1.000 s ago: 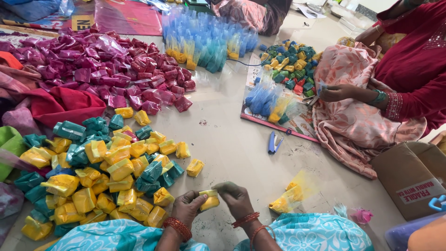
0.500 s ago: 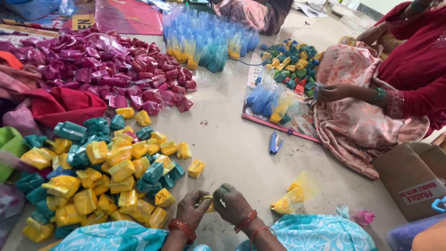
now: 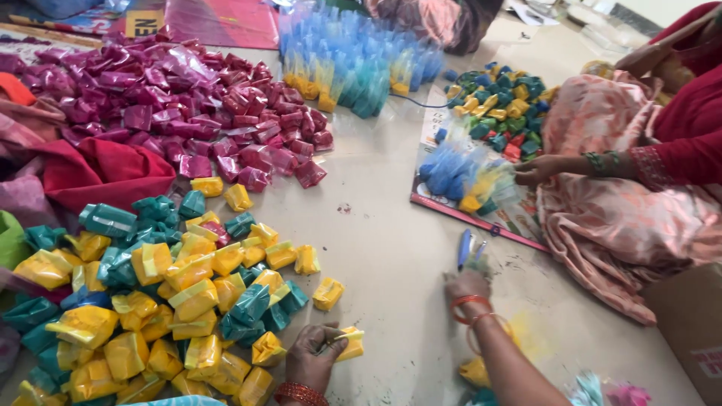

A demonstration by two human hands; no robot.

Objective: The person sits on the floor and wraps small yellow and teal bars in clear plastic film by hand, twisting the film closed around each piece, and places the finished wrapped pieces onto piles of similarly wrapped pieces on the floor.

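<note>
My left hand pinches a small yellow wrapped packet at the near edge of the floor, beside a heap of yellow and teal packets. My right hand, with orange bangles on the wrist, is stretched out to a blue-handled tool lying on the floor. Its fingertips touch the tool's near end, and blur hides whether they have closed on it. A yellow packet in clear film lies under my right forearm.
A mound of magenta packets lies far left, with blue-topped film bags behind. Another person in a pink skirt sits at right, one hand on blue and yellow bags on a board. A cardboard box is near right.
My hands were together on the yellow packet. The right hand has let go and reached forward to the blue tool, while the left keeps the packet.
</note>
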